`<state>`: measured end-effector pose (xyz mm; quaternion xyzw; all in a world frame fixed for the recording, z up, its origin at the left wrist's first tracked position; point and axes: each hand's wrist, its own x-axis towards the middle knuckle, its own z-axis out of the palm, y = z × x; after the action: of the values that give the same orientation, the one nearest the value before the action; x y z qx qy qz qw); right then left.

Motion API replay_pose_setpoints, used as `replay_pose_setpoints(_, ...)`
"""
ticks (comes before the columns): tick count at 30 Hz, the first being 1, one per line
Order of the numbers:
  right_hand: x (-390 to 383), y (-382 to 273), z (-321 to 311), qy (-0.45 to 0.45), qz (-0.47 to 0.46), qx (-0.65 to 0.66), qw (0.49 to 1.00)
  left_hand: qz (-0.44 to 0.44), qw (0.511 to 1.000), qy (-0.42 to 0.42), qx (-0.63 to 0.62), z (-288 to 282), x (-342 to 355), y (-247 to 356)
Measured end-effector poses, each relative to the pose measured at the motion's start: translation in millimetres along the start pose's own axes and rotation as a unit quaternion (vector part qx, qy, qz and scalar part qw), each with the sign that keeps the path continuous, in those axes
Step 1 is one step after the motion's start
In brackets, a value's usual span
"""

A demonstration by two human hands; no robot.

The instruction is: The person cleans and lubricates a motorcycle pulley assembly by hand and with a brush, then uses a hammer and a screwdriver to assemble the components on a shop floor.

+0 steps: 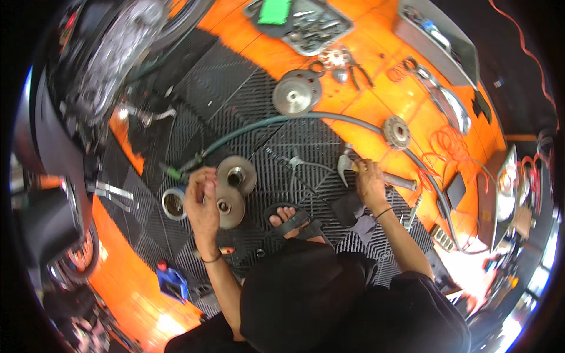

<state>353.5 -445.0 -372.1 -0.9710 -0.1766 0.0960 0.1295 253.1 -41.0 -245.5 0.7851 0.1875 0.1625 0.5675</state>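
Note:
My right hand [371, 185] is closed around the handle of a hammer [405, 180]; its claw-like metal head lies to the left of my fingers. My left hand [203, 206] is raised beside two round metal pulley discs, its fingers curled in toward the thumb; whatever might be between them is too small to make out. One disc [242, 169] has a hub at its centre, and the other disc [229, 210] lies nearer me, partly behind my hand. Just left of my hand stands a round can-like ring [174, 203].
A dark green hose [253, 125] arcs across the black mat [218, 88]. Beyond it lie a toothed metal wheel [294, 97], a smaller disc [396, 132] and a tray of tools [318, 35]. A motorcycle [118, 59] stands at left; orange coiled air hose [453, 147] lies at right.

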Motion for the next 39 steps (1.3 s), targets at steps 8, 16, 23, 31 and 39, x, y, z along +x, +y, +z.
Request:
replay_pose_setpoints(8, 23, 18, 0, -0.074, -0.048, 0.016, 0.996, -0.049, 0.987, 0.150, 0.027, -67, -25, -11)
replay_pose_setpoints(16, 27, 43, 8, -0.100, -0.149, 0.080, 0.981, -0.069, 0.942, 0.288, 0.158, -132, -50, -22)
replay_pose_setpoints(23, 47, 46, 0, -0.207, -0.175, 0.067, 0.960, -0.142, 0.861, 0.437, 0.220, -198, -146, -40)
replay_pose_setpoints(31, 48, -21, -4, -0.233, -0.201, -0.006, 0.951, -0.462, 0.798, 0.242, 0.303, -183, -245, -94)
replay_pose_setpoints(39, 60, -14, 3, -0.169, -0.284, -0.080, 0.940, -0.248, 0.925, 0.206, 0.202, -78, -132, -90)
